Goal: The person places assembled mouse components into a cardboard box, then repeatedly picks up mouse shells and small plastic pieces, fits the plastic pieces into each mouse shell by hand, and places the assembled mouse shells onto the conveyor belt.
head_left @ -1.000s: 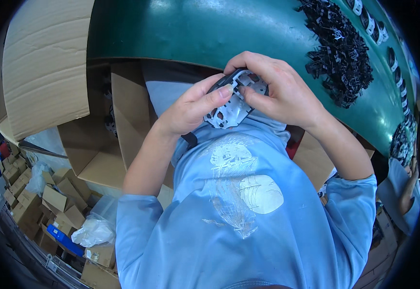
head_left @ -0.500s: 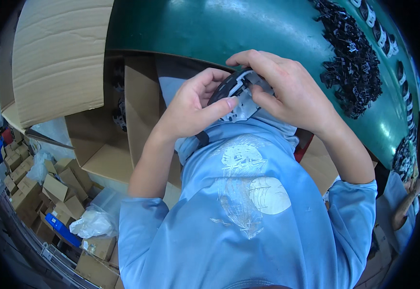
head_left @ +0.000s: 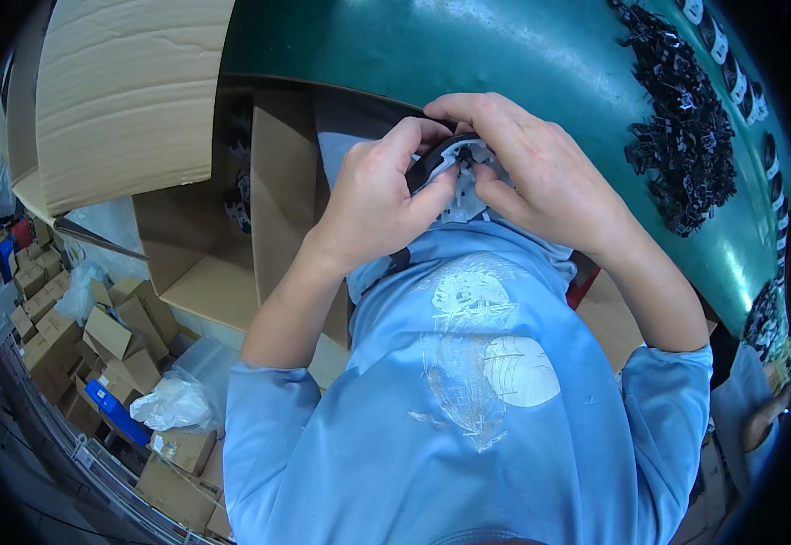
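Observation:
Close in front of my body, both hands grip a curved plastic housing (head_left: pixel 461 207) with a black outer shell and a pale grey inner side. My left hand (head_left: pixel 370 198) wraps its left edge, the thumb pressed on the inner face. From the right, my right hand (head_left: pixel 545 173) curls its fingers over the top rim, and its thumb reaches inside. A small dark piece (head_left: pixel 465 156) shows between the thumbs; its kind is too hidden to tell. Fingers cover much of the black shell.
A green tabletop (head_left: pixel 350 41) lies ahead, with a heap of small black plastic clips (head_left: pixel 682 132) and a row of black-and-white housings (head_left: pixel 739 80) at right. An open cardboard box (head_left: pixel 282 191) holding similar parts stands left. Cartons (head_left: pixel 128 350) fill the lower left; another person's arm (head_left: pixel 763 418) shows right.
The left thumb has moved inward across the housing, closer to the right thumb. The housing is tilted more, with less of its black shell showing. The whole view has shifted slightly.

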The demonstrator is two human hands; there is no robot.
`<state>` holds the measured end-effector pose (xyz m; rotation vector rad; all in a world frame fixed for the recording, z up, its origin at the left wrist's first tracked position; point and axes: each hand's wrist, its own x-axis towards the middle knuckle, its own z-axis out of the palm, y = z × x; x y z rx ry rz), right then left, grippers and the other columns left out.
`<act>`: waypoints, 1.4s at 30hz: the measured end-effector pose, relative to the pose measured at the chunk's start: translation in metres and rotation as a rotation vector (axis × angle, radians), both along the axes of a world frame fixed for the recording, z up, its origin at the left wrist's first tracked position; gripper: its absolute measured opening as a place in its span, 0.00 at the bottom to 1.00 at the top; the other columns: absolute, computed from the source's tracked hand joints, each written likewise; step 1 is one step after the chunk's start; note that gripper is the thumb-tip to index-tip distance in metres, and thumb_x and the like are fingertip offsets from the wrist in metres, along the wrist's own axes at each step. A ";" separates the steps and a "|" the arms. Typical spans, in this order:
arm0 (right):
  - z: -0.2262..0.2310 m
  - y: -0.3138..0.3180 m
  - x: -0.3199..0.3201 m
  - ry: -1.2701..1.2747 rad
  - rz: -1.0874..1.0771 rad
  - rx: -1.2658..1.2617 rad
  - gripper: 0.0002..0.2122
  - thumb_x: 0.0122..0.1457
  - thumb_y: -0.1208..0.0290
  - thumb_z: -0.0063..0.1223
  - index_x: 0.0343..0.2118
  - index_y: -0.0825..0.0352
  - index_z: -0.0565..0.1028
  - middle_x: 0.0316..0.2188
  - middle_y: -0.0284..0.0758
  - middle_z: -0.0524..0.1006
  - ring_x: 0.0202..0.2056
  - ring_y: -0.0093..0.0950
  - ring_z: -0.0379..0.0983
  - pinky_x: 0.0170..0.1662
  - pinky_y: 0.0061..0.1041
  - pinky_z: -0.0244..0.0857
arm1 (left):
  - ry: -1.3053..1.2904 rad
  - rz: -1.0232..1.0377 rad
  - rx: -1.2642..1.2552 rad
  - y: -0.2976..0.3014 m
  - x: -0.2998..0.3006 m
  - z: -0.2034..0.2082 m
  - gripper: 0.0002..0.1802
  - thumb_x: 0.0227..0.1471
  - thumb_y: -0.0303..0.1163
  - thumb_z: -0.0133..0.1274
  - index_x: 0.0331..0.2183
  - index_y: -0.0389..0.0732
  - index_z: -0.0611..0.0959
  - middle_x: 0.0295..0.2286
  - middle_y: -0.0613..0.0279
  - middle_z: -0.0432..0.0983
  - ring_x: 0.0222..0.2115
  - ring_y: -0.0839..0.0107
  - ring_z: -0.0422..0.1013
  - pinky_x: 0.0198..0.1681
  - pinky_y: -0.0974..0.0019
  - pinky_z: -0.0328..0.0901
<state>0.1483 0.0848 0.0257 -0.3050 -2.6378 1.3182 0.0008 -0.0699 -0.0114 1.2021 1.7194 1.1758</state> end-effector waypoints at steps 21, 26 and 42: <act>0.021 0.011 -0.016 0.027 0.278 -0.113 0.21 0.56 0.70 0.67 0.53 0.69 0.79 0.53 0.47 0.80 0.53 0.45 0.78 0.54 0.38 0.74 | 0.052 0.709 -0.458 -0.226 -0.089 -0.060 0.18 0.63 0.34 0.58 0.50 0.32 0.82 0.38 0.53 0.85 0.36 0.68 0.79 0.41 0.60 0.74; 0.003 0.012 -0.020 0.016 0.361 -0.094 0.16 0.64 0.62 0.60 0.51 0.65 0.78 0.46 0.43 0.80 0.47 0.45 0.78 0.49 0.43 0.74 | 0.760 0.647 -0.835 -0.353 -0.166 -0.121 0.23 0.62 0.36 0.56 0.52 0.30 0.81 0.43 0.32 0.81 0.44 0.40 0.79 0.49 0.46 0.72; -0.021 0.350 0.027 -0.516 -1.098 0.812 0.34 0.52 0.51 0.67 0.59 0.66 0.71 0.44 0.54 0.82 0.46 0.53 0.80 0.57 0.45 0.71 | 0.230 0.357 -0.783 -0.178 -0.100 0.021 0.23 0.63 0.39 0.60 0.50 0.30 0.80 0.42 0.42 0.82 0.44 0.55 0.79 0.50 0.57 0.71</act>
